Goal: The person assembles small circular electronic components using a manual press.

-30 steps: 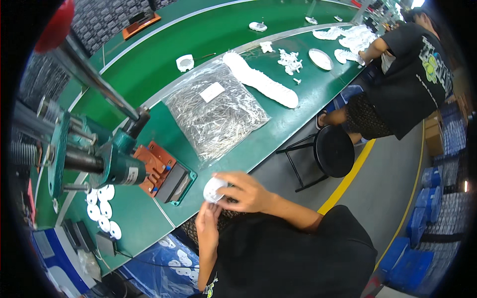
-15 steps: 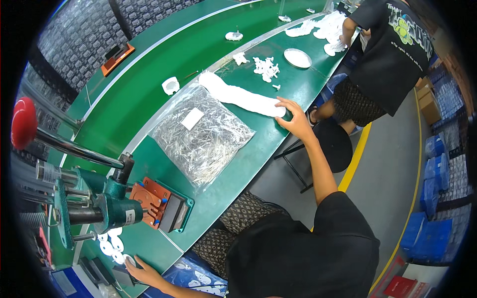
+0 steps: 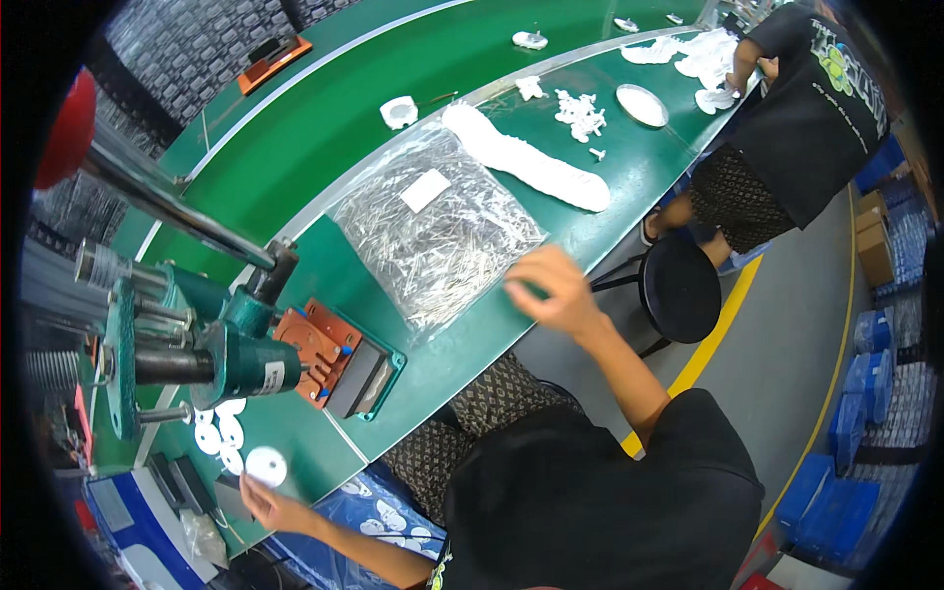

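Note:
My left hand [image 3: 272, 505] pinches the rim of a round white disc [image 3: 265, 467] at the lower left, raised a little off the table. Several more white discs [image 3: 230, 431] lie beside it under the green hand press [image 3: 221, 364]. My right hand [image 3: 556, 287], slightly blurred, hovers by the front corner of a clear bag of thin metal pins [image 3: 442, 241]. Its fingers are curved, with a gap to the thumb and nothing visible between them. Beyond it a long row of stacked white pieces [image 3: 531, 162] lies across the bench.
The press has a red-knobbed lever [image 3: 177, 211] and an orange fixture [image 3: 317, 354]. White small parts [image 3: 580, 115] and a white dish [image 3: 642, 104] stand farther along. A co-worker [image 3: 787, 128] handles white pieces at the far right. A black stool [image 3: 680, 292] stands beside the bench.
My right hand has left the end of the white stack and come back toward me. My left hand has lifted a white disc from beside the others. The view has shifted.

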A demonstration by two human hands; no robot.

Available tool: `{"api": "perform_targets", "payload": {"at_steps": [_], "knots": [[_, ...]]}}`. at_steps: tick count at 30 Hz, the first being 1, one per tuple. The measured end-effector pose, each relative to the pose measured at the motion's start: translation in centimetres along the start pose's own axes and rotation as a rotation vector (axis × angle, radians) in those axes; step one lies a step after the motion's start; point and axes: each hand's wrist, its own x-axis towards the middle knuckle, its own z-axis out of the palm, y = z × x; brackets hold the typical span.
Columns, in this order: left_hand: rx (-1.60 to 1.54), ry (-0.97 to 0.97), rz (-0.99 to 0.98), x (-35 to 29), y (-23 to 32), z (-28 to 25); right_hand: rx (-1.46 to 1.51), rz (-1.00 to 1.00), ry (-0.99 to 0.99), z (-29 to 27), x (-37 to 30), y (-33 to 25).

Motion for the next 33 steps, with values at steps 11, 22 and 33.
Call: {"api": "perform_targets", "payload": {"at_steps": [11, 22, 33], "knots": [[-0.223, -0.465, -0.28, -2.9, 1.7, 2.1, -0.038, -0.068, -0.256, 5.0, 3.5, -2.2], [0.003, -0.513, 0.059, -5.0, 5.8, 2.4, 0.037, 0.054, -0.172, 5.1, 2.6, -3.7], [-0.517, -0.902, -0.05, -7.2, 8.4, -0.1, -0.04, 0.088, -0.279, 5.6, 3.3, -3.6]]}}
